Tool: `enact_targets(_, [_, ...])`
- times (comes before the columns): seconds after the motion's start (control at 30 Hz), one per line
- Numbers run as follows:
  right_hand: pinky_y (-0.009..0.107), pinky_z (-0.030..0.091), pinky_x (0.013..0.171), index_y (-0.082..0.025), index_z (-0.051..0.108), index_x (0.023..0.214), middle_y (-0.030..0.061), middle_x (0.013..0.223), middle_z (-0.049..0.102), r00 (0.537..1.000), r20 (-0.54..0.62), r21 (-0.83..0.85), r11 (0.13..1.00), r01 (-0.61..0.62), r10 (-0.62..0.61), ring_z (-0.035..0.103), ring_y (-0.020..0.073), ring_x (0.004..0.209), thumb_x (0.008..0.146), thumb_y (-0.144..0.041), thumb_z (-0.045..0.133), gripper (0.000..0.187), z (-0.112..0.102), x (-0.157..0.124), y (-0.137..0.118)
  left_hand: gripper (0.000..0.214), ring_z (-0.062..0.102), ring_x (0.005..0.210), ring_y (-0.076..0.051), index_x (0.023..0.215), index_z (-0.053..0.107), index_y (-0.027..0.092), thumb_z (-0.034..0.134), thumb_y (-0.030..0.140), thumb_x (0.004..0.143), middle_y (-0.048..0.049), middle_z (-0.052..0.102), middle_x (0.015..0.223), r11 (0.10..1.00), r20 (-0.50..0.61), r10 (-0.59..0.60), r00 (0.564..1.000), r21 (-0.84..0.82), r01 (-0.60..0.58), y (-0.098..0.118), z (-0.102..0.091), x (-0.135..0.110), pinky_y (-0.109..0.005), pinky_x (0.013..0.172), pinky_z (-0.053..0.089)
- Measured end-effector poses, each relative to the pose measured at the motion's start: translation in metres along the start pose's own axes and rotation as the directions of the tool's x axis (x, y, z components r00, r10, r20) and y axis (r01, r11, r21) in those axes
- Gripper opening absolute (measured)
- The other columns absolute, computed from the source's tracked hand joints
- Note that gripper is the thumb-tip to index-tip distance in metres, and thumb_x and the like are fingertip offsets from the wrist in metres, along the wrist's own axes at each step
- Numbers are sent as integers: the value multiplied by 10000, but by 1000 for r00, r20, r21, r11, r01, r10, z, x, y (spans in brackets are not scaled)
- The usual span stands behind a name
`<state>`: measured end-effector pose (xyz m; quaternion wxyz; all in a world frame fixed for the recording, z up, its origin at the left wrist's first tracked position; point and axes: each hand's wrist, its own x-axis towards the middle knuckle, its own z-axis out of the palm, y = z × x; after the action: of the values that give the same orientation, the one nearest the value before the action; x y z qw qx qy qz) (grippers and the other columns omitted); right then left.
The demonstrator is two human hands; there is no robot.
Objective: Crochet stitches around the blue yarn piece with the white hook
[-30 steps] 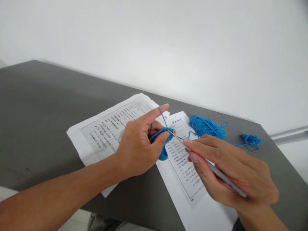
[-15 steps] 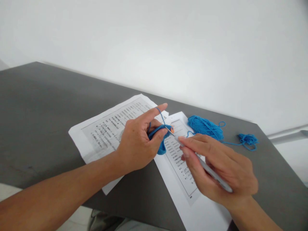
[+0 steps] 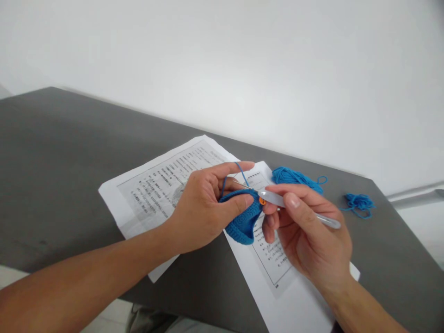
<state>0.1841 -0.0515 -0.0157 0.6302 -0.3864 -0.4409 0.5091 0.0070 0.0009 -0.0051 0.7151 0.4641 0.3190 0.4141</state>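
My left hand [image 3: 211,203] pinches the top edge of a blue crochet piece [image 3: 243,226], its thumb on the near side. A strand of blue yarn [image 3: 243,172] loops over the raised index finger. Closed around the grey handle of a crochet hook [image 3: 274,199] is my right hand [image 3: 312,226], held close to the left. The thin metal shaft of the hook lies along the piece's upper edge, pointing left. An orange stitch marker [image 3: 262,201] sits at the right edge of the piece, partly covered by the hook and fingers.
Two printed sheets lie on the dark grey table [image 3: 69,152]: a left sheet [image 3: 138,222] and a right sheet [image 3: 256,282], both partly under my hands. A blue yarn skein [image 3: 294,178] and a small yarn tangle [image 3: 360,203] rest at the right. Behind stands a white wall [image 3: 222,69].
My right hand has rolled over and moved up, turning the hook from a steep slant to nearly level. The crochet piece has shifted right and down and shows more of its face.
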Motion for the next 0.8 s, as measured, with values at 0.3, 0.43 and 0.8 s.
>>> enact_targets(0.3, [206,622,478,-260,882,1035,14,777,808,1000,8,-68,997,23,-23,721,123,520,919,-393,873,177,-3,-2,-1,692,602,582,-65,1374,700,79,895,42,711,68,731,676,1000,-12,-18,1000,-22,18,1,0,0,-155,542,482])
enact_targets(0.43, [233,633,517,-268,884,1068,28,822,820,989,47,-245,958,149,-142,742,133,539,954,-335,843,139,-12,-3,-4,836,591,583,-85,1497,646,129,916,97,706,64,720,692,1000,-50,-11,999,11,12,0,-1,-1,-186,544,469])
enact_targets(0.8, [327,572,523,-307,862,1175,32,792,801,919,260,-443,810,385,-295,718,172,605,999,-159,753,255,-36,0,-14,771,569,587,-88,1493,650,119,878,138,757,51,697,703,998,-73,-2,997,68,7,0,-1,-1,-208,542,432])
